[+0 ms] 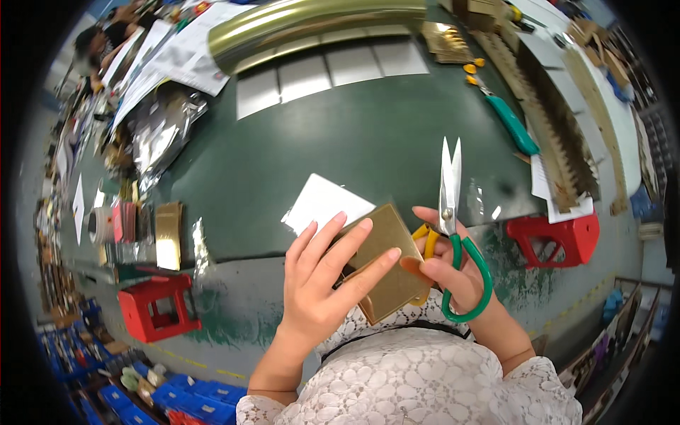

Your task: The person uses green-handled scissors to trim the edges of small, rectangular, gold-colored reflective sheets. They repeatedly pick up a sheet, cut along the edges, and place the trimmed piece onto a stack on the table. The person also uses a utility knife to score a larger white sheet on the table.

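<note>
A flat gold-coloured rectangular plate (389,282) is held tilted in front of my body, past the table's near edge. My left hand (322,276) lies across it with the fingers spread and stretched, the fingertips on or just over its face. My right hand (457,273) is closed around green-handled scissors (448,191), whose blades point up and stand slightly apart. Its thumb is at the plate's right edge. Yellow handles (428,239) of another tool show between that hand and the plate; the rest of it is hidden. A white card (327,202) lies on the table just beyond my left fingers.
Across the back of the green table (340,134) lie a large gold roll (319,32) and several pale rectangular sheets (304,74). A green-handled tool (511,124) rests at the right beside a long toothed strip (545,106). Red stools (159,306) stand at both sides.
</note>
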The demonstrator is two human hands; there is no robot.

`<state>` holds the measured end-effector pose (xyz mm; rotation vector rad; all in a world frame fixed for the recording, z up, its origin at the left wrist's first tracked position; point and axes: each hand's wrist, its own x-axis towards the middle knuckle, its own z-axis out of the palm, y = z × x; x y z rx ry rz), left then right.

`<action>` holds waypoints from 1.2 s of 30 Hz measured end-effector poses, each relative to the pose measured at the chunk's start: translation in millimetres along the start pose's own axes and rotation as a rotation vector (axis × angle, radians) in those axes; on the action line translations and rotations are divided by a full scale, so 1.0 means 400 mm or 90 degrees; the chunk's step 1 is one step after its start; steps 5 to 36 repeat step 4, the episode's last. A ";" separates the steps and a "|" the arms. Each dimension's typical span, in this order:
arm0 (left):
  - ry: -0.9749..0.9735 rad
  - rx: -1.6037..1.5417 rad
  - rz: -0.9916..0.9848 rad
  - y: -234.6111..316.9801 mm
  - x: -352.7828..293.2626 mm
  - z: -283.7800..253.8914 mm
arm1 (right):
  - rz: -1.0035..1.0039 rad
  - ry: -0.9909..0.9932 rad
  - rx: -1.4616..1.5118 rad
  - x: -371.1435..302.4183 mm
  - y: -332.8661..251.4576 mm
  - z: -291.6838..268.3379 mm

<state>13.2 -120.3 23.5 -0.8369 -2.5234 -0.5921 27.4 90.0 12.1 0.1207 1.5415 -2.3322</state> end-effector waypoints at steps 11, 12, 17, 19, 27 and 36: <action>0.100 -0.221 -0.218 0.018 0.003 0.067 | -0.022 0.091 -0.087 -0.024 -0.029 -0.022; 0.100 -0.221 -0.218 0.018 0.003 0.067 | -0.022 0.091 -0.087 -0.024 -0.029 -0.022; 0.100 -0.221 -0.218 0.018 0.003 0.067 | -0.022 0.091 -0.087 -0.024 -0.029 -0.022; 0.100 -0.221 -0.218 0.018 0.003 0.067 | -0.022 0.091 -0.087 -0.024 -0.029 -0.022; 0.100 -0.221 -0.218 0.018 0.003 0.067 | -0.022 0.091 -0.087 -0.024 -0.029 -0.022; 0.100 -0.221 -0.218 0.018 0.003 0.067 | -0.022 0.091 -0.087 -0.024 -0.029 -0.022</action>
